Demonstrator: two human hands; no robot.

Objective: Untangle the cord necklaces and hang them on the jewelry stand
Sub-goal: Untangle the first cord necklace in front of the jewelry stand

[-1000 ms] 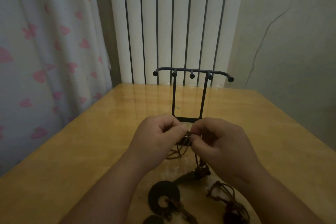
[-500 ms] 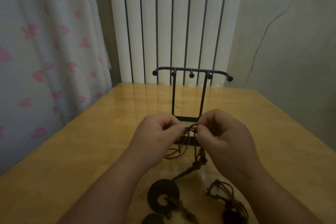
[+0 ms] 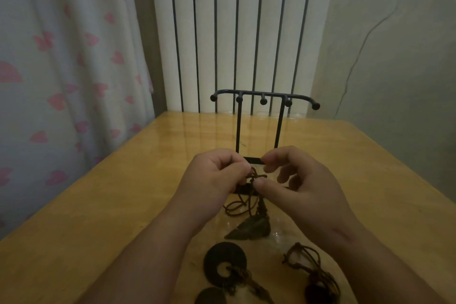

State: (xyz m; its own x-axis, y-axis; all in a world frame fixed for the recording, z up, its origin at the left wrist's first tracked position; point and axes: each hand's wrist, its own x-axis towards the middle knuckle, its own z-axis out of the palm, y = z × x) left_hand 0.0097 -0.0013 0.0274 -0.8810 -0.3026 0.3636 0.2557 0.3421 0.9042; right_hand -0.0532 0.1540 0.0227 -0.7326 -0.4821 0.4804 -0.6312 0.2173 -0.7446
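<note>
Left hand is closed in a pinch on the knot of a brown cord necklace, held between it and the right hand, above the tabletop. The right hand's thumb lies against the knot, forefinger lifted clear, other fingers loosely curled; whether it holds a strand cannot be told. Below the hands the cord falls in slack loops to a dark leaf-shaped pendant lying on the tabletop. Nearer the person lie a ring-shaped pendant and, under the right wrist, a second cord bundle. The jewelry stand stands just beyond the hands, pegs bare. Assessment: the cord is thin, limp and light, and probably tightens when pulled. Take hold at a loop beside the knot, not at the pendant, whose weight would drag on the tangle.
</note>
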